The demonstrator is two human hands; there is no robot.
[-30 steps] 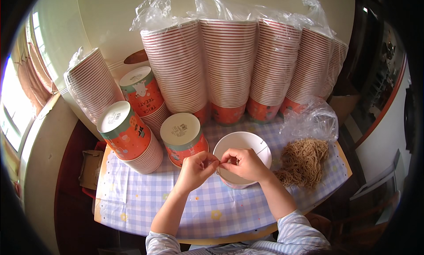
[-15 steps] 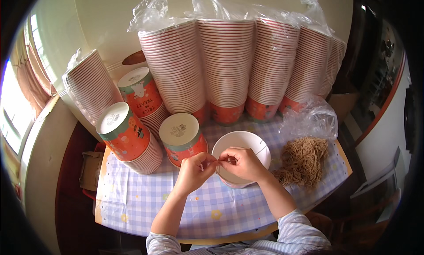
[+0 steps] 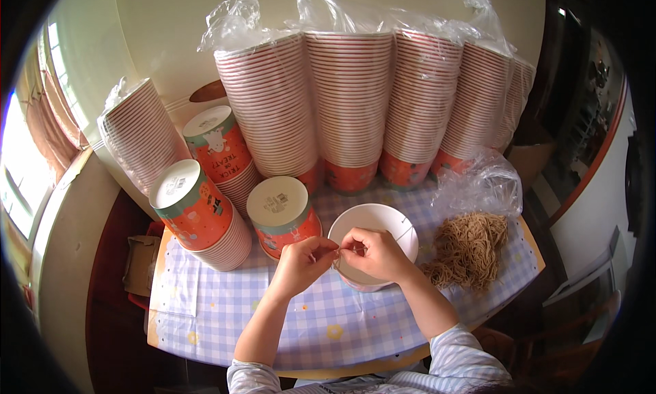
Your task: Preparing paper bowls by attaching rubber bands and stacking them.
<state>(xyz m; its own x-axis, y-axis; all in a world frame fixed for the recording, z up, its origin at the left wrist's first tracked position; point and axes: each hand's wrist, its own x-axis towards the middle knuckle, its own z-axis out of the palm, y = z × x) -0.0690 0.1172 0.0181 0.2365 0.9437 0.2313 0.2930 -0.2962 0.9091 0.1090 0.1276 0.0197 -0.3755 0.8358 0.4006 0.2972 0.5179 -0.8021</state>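
Between left hand (image 3: 302,268) and right hand (image 3: 376,252), pinching, apparently, a cord end (image 3: 336,261) at the near-left rim of the cup (image 3: 369,213).
Keep both pinches close together and pull gently, without bending the rim; take up slack evenly. Leave the tan cords (image 3: 471,249), right of the cup on the bench (image 3: 383,329), undisturbed.

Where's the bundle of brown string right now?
In the head view, the bundle of brown string lies toward the right end of the checked tablecloth, right of the open bucket and just below the clear plastic bag.
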